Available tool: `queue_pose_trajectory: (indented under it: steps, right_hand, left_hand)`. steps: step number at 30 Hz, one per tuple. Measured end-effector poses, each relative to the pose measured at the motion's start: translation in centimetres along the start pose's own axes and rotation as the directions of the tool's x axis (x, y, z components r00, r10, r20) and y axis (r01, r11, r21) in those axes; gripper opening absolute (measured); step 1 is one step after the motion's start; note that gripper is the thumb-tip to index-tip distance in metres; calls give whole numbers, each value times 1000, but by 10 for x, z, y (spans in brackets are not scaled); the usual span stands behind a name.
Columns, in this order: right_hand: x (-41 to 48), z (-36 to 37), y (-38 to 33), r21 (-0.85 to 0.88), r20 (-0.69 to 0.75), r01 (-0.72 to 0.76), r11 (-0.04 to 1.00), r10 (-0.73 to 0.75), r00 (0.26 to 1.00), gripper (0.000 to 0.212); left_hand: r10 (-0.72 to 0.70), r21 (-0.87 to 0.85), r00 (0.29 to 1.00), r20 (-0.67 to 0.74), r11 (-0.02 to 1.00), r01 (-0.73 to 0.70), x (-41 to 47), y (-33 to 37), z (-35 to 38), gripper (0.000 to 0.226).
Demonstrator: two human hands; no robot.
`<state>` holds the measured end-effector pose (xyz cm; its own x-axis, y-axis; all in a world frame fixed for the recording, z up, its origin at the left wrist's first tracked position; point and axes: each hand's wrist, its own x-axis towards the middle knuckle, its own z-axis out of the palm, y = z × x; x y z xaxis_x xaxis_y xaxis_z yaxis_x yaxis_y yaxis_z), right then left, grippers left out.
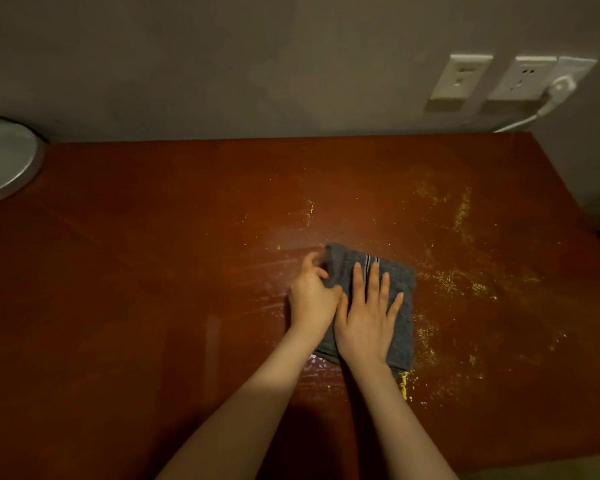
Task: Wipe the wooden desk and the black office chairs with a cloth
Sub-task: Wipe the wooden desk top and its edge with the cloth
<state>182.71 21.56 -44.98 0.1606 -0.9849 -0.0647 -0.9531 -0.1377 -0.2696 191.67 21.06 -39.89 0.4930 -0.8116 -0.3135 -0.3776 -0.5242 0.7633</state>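
Reddish-brown and dimly lit, the wooden desk ran up to a grey wall, where wall sockets sat at 1 o'clock with a white plug in the farthest one. A round grey object was cut off by the frame at 10 o'clock.

The folded grey cloth lay flat near the desk's middle. The right hand pressed down on it, palm flat and fingers straight and spread. The left hand was curled at the cloth's 9 o'clock edge, pinching a fold there.

Yellow grains were scattered from the cloth's 12 o'clock round to its 5 o'clock, thickest at 3 — and a small heap touched its near corner at 5. Pale smears showed at 9 o'clock.

The likely trouble was the grains: a fast stroke toward 3 o'clock could push them over the desk's right edge rather than gather them, and the bunched fold could ride over them. No chair was in view.
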Motion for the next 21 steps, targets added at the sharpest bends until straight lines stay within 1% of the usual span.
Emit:
queue_pose_trajectory:
  steps: [2,4,5,7,9,11,13,14,18,21]
  right_hand:
    - [-1,0,0,23,-21,-14,1000,14,1000,63]
    - [-4,-3,-3,97,-37,-33,995,37,999,62]
    - [-7,-4,-7,148,-58,-30,989,39,998,61]
    - [-14,-7,-21,235,-126,26,972,4,992,59]
    - [-22,-7,-44,281,-180,95,955,-44,983,60]
    - [-27,-2,-71,283,-191,152,947,-100,976,59]
    - [-31,6,-104,255,-147,208,944,-175,974,58]
    - [-33,10,-120,242,-112,240,940,-219,969,59]
    - [-39,32,-174,154,57,371,916,-384,922,59]
    - [-35,39,-200,134,145,424,896,-441,886,61]
  left_hand:
    - [124,-1,992,14,992,-124,-5,4,-5,42]
    - [199,-83,978,-56,976,-203,-17,1,-13,35]
    - [212,-119,972,-105,967,-223,-24,-3,-17,34]
    - [216,-166,949,-230,952,-257,-34,-11,-29,30]
    - [226,-173,903,-366,936,-305,-38,-20,-47,25]
    - [239,-127,845,-479,933,-335,-33,-31,-72,24]
    - [222,-76,801,-556,946,-315,-22,-49,-103,24]
    - [209,-54,790,-576,955,-291,-16,-58,-118,23]
    - [103,9,818,-565,993,-119,4,-90,-167,21]
    - [30,37,844,-535,999,-12,18,-111,-183,27]
